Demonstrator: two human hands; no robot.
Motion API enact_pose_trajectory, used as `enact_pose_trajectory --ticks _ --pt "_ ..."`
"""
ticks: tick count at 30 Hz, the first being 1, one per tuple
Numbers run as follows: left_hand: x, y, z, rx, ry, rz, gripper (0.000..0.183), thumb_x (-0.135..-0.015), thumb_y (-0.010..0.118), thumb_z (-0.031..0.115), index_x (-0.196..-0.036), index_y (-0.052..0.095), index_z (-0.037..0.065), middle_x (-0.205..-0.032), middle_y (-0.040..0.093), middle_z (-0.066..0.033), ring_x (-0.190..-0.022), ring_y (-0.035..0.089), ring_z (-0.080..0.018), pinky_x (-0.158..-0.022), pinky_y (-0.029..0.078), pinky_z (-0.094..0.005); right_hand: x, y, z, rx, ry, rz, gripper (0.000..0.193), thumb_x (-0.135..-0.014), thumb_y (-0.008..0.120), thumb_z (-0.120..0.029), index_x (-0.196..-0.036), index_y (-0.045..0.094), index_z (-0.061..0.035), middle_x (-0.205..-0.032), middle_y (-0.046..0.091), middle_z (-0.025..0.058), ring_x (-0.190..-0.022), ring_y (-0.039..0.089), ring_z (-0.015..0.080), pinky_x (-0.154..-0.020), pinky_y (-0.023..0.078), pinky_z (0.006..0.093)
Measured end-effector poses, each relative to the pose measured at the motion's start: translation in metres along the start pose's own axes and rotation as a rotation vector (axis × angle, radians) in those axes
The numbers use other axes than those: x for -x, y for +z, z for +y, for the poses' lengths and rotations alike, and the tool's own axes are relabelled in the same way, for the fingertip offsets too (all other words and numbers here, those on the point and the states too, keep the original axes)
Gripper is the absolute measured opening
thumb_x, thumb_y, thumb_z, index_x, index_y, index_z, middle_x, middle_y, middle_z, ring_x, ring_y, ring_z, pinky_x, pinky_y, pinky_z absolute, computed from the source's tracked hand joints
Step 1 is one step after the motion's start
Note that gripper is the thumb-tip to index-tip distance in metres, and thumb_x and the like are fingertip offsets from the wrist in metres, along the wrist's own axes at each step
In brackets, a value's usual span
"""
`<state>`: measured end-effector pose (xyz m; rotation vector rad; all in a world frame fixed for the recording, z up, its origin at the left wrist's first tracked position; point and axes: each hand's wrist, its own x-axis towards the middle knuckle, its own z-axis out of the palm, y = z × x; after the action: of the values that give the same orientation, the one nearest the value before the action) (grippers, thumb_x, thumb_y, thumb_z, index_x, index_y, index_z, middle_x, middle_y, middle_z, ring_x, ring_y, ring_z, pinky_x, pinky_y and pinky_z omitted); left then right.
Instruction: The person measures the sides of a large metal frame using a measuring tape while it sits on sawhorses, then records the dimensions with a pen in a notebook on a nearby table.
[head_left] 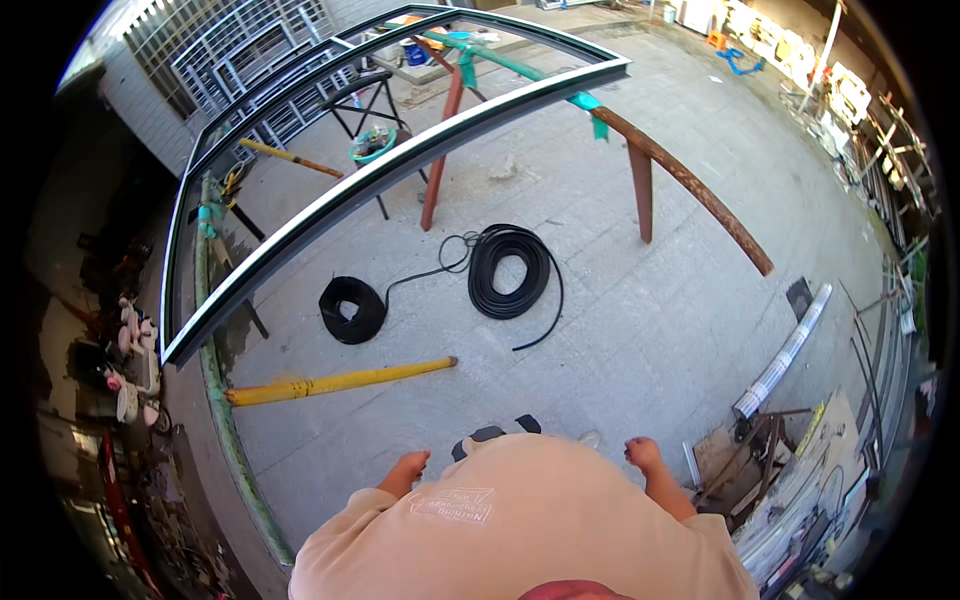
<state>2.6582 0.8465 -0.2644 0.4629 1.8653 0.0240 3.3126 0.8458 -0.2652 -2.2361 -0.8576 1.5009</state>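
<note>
My left hand (408, 468) hangs low beside my body with its fingers curled in; I see nothing in it. On the other side my right hand (642, 453) is also curled closed, with no object showing. Both are small in the picture and touch nothing. Ahead of them on the paving lie two coils of black rubber strip, a smaller coil (369, 325) and a larger coil (481, 284), joined by a loose strand. Beyond, a large dark metal frame (400, 150) with pale edges rests across pipe supports.
A yellow pipe (340, 382) juts in from a green pipe (228, 440) at left. A rusty pipe (700, 190) on brown legs extends right. A teal basin (373, 150) stands under the frame. A wrapped silvery bundle (785, 355) and scrap metal lie at right.
</note>
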Motion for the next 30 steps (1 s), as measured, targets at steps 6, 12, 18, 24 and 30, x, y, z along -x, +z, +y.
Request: enact_pose_trajectory --ticks 6,12,18,24,30 --pt "0.022 0.085 0.102 -0.4 0.224 -0.085 0.065 -0.1 0.062 0.056 -0.131 0.065 -0.001 -0.118 0.069 -0.0171 -0.093 0.068 -0.0313 -0.077 0.058 -0.0479 0.006 -0.072 0.023 -0.072 -0.054 0.183 0.028 -0.097 0.068 -0.023 -0.102 0.076 0.0028 -0.084 0.076 0.0122 -0.069 0.072 0.0197 -0.063 0.058 0.0364" --pt "0.035 0.21 0.215 -0.401 0.28 -0.113 0.064 -0.099 0.063 0.056 -0.125 0.068 -0.002 -0.11 0.071 -0.0178 -0.088 0.069 -0.0299 -0.072 0.059 -0.0443 0.03 -0.151 0.115 -0.063 0.087 0.244 0.03 -0.097 0.069 -0.024 -0.104 0.077 0.0037 -0.087 0.078 0.0134 -0.071 0.073 0.021 -0.066 0.059 0.0379" --pt "0.047 0.285 0.305 -0.683 0.398 -0.18 0.068 -0.097 0.064 0.059 -0.117 0.07 -0.006 -0.103 0.073 -0.0182 -0.085 0.07 -0.0313 -0.071 0.06 -0.0456 0.021 -0.206 0.121 -0.199 0.139 0.412 0.031 -0.097 0.07 -0.026 -0.103 0.076 0.0044 -0.084 0.077 0.0121 -0.07 0.073 0.0206 -0.067 0.058 0.0355" --pt "0.04 0.351 0.401 -0.904 0.343 -0.179 0.067 -0.098 0.064 0.058 -0.116 0.071 -0.006 -0.105 0.074 -0.0203 -0.087 0.071 -0.0337 -0.071 0.059 -0.0465 -0.022 -0.22 0.132 -0.543 0.18 0.303 0.031 -0.098 0.07 -0.026 -0.108 0.075 0.0029 -0.087 0.076 0.0119 -0.071 0.072 0.0197 -0.066 0.058 0.0349" --pt "0.019 0.434 0.472 -0.858 0.296 -0.242 0.064 -0.1 0.063 0.056 -0.117 0.07 -0.005 -0.102 0.073 -0.0183 -0.086 0.07 -0.0315 -0.069 0.057 -0.0476 -0.013 -0.273 0.185 -0.392 0.371 0.233 0.037 -0.095 0.067 -0.031 -0.108 0.078 0.0022 -0.093 0.08 0.0137 -0.078 0.076 0.0236 -0.075 0.059 0.0392"
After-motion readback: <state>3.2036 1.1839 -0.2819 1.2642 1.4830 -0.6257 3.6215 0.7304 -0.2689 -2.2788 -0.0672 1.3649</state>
